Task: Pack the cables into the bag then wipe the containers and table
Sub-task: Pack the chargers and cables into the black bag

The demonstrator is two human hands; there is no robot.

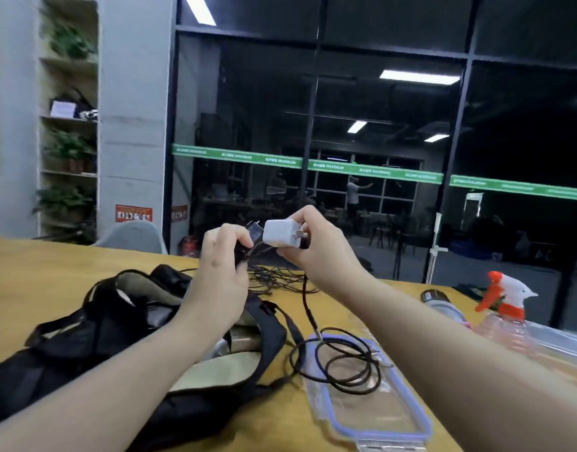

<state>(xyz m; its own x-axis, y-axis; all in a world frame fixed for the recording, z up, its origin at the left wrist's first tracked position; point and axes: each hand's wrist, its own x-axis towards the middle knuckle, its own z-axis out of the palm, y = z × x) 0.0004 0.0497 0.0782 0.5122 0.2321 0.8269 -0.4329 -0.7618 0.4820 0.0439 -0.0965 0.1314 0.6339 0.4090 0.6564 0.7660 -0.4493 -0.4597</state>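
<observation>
Shelves (68, 125): far left, potted plants and a white card; writing too blurred to read.
Red notice (133, 213): on the pillar, text illegible.
Bag (94, 334): black, open, lying on the wooden table (35, 272) at left.
Left hand (220, 272): raised above the bag, fingers curled, pinching a bunch of black cable (248, 246).
Right hand (313, 243): raised, fingers gripping a white charger (280, 236), prongs facing the camera.
Green strip (329, 166): across the glass, mirrored "MAXIMUM" readable.
Loose cable (342, 357): black coil lying on a clear lid (372, 415) with a purple seal.
Spray bottle (505, 308): right, orange-and-white trigger head.
</observation>
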